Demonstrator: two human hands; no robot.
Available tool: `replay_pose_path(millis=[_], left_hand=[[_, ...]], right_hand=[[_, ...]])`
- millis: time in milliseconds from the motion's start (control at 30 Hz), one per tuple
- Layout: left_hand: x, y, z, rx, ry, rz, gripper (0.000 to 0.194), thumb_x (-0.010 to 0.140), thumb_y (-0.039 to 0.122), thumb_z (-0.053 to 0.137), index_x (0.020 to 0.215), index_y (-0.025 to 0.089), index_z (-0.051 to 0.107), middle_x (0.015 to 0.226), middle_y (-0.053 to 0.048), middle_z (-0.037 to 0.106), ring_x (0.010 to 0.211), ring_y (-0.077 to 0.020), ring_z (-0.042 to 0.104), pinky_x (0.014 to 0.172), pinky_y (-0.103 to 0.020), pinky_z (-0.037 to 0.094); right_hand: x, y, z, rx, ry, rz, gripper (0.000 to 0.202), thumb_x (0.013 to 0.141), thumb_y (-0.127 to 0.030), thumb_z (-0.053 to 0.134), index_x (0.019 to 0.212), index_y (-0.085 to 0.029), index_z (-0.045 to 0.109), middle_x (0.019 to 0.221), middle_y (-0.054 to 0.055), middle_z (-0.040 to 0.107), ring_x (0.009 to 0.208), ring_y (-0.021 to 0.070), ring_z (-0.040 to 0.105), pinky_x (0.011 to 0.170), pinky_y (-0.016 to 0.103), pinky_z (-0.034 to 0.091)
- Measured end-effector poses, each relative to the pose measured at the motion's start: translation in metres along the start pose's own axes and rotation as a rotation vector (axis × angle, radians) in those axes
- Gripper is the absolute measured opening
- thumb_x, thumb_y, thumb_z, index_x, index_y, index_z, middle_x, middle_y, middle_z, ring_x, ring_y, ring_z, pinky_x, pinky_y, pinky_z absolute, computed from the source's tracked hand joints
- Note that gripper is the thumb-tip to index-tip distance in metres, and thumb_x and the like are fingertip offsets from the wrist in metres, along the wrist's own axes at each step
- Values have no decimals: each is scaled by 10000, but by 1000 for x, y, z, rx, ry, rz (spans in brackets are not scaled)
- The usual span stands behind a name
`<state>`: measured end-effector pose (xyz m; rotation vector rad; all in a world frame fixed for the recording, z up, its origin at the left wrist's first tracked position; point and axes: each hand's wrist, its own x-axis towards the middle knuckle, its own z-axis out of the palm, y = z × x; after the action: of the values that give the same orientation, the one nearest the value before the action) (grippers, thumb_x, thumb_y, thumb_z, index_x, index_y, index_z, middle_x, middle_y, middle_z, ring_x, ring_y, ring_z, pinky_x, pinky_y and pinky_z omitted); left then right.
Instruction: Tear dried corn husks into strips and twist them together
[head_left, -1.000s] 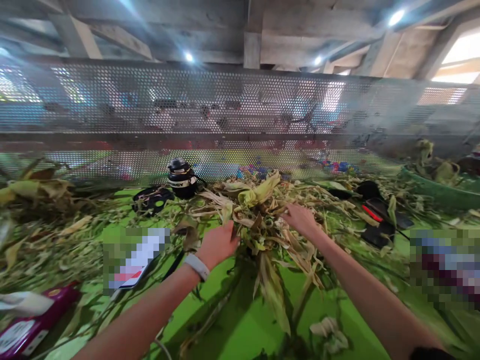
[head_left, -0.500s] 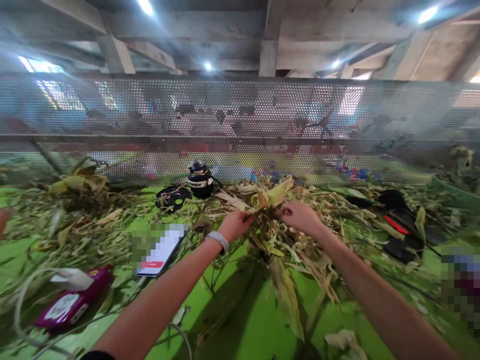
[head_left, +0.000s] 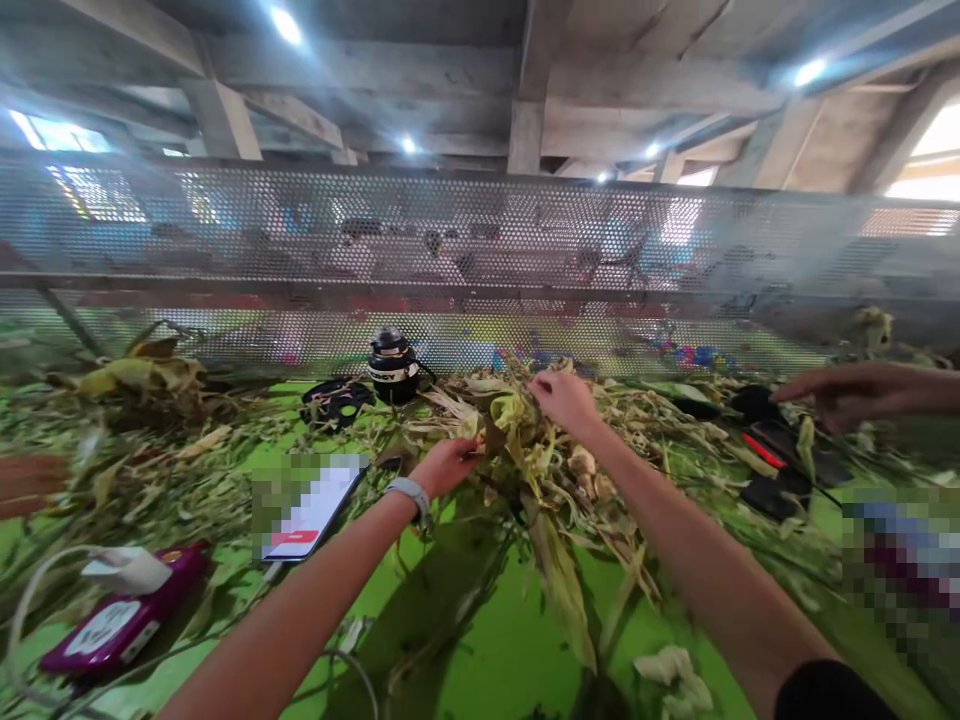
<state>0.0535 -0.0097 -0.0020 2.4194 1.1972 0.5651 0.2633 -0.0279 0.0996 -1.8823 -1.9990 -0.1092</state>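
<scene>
Between my two hands is a bundle of dried corn husk [head_left: 511, 410], yellow-green and curled at the top. My left hand [head_left: 448, 464], with a pale band on the wrist, pinches the bundle's left side. To the right and a little higher, my right hand [head_left: 566, 400] is closed beside the bundle's upper part; what lies within its fingers is hidden. Below the bundle, a long husk leaf [head_left: 559, 580] hangs down over the green table [head_left: 487, 640]. Loose dry strips surround both hands.
A black bottle [head_left: 393, 366] stands behind a black openwork item [head_left: 337, 402]. A phone [head_left: 315, 505] and a purple power strip [head_left: 124, 610] with cables lie left. Other people's hands appear at left [head_left: 30, 485] and right [head_left: 862, 390]. A perforated screen [head_left: 450, 240] spans the back.
My right hand has moved up along the bundle, and my left hand sits slightly lower and further left. The husk's top now looks curled. Another person's hand has come in at right.
</scene>
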Motion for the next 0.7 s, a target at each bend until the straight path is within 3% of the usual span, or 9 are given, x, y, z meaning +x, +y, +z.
replay_pose_path(millis=[167, 267, 367, 467, 567, 700], left_hand=[[-1, 0, -4, -31, -43, 30, 334, 758, 168, 473, 1034, 141, 661, 952, -91, 717, 837, -206, 641, 812, -325, 476], [-6, 0, -11, -66, -69, 65, 509, 768, 251, 475, 1269, 167, 505, 1149, -86, 658, 932, -201, 632, 865, -331, 469], [-12, 5, -27, -79, -84, 92, 663, 775, 345, 467, 1383, 114, 340, 1156, -112, 652, 967, -211, 634, 873, -312, 467], [-16, 13, -46, -39, -90, -61, 676, 803, 387, 429, 1404, 112, 284, 1111, -106, 675, 921, -208, 652, 847, -298, 472], [-17, 23, -56, -92, -14, -104, 679, 788, 438, 438, 1378, 125, 316, 1131, -93, 666, 917, -192, 651, 836, -267, 478], [-19, 47, -51, -110, 74, -44, 657, 777, 482, 454, 1359, 196, 353, 1113, -47, 672, 912, -186, 650, 854, -290, 489]], right_hand=[[-11, 11, -38, 1, 89, -2, 288, 906, -339, 415, 785, -203, 639, 797, 50, 684, 736, 179, 592, 619, 241, 333], [-29, 29, -53, 2, 103, 28, 258, 892, -312, 447, 734, -197, 616, 733, 30, 674, 695, 160, 583, 617, 229, 334], [-59, 56, -69, 122, 102, 38, 284, 915, -313, 400, 756, -181, 594, 661, 17, 657, 633, 136, 581, 615, 213, 358], [-101, 87, -88, 133, -56, 28, 236, 899, -312, 427, 819, -183, 609, 694, 11, 665, 649, 139, 597, 626, 215, 381], [-146, 113, -98, -77, -253, 130, 216, 834, -313, 526, 978, -195, 635, 875, 52, 687, 791, 197, 617, 688, 259, 408], [-192, 133, -84, -155, -530, 127, 653, 635, -297, 731, 1249, -200, 534, 1275, 128, 553, 1053, 281, 574, 820, 315, 428]])
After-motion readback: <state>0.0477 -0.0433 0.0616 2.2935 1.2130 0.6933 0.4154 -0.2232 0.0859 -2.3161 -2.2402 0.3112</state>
